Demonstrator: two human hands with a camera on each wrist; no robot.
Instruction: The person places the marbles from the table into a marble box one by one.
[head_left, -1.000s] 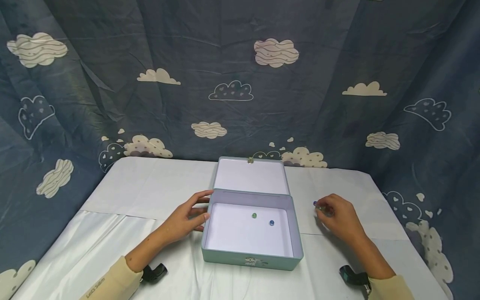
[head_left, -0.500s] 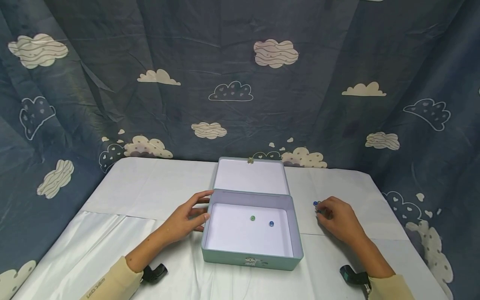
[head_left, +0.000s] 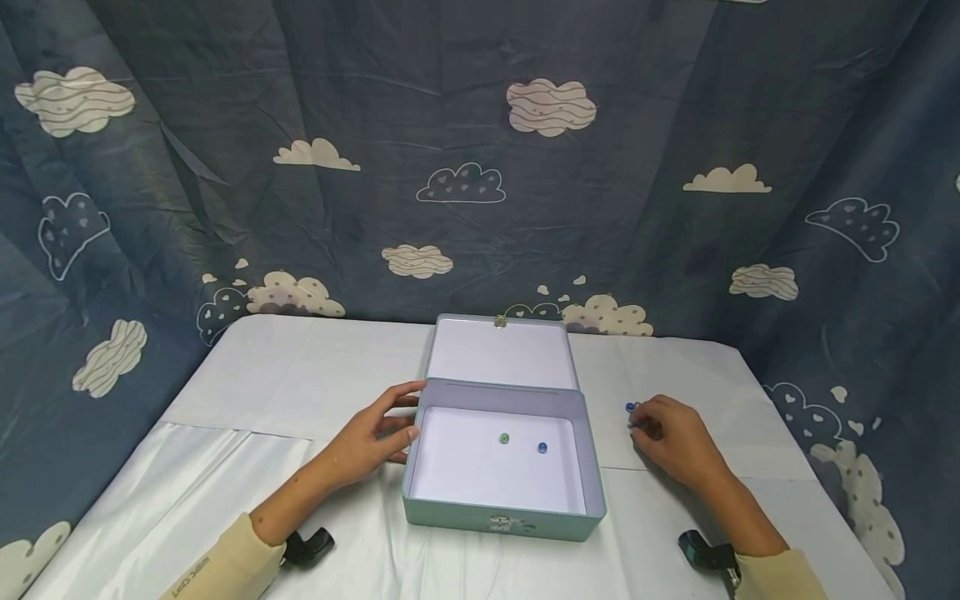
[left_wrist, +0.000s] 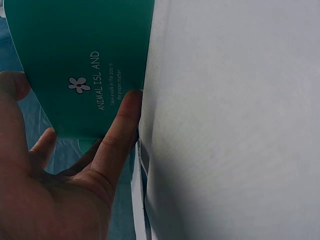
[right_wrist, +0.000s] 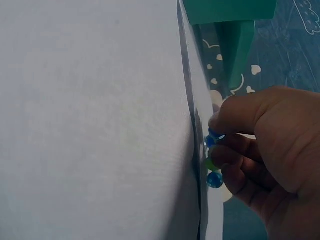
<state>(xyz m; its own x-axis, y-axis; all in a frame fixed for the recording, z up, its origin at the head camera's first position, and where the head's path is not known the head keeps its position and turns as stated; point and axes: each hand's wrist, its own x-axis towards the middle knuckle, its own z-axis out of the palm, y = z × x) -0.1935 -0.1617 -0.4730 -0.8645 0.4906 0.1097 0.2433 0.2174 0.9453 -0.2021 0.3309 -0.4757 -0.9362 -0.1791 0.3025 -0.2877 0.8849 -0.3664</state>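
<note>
A green tin box stands on the white cloth with its lid laid back. One green marble and one blue marble lie inside it. My left hand rests against the box's left side, fingers spread and relaxed; the left wrist view shows the printed side wall. To the right of the box, my right hand pinches a blue marble between thumb and forefinger. Beside its fingertips are another blue marble, a partly hidden green marble and a further blue marble.
White cloth covers the table, with a crease running across it. A dark blue curtain printed with clouds hangs behind and at both sides. Black wrist-worn devices sit below the wrists.
The green marble in the box has rolled slightly left and toward me. My right hand has lowered a little, its fingertips shifting among the marbles. My left hand has stayed put.
</note>
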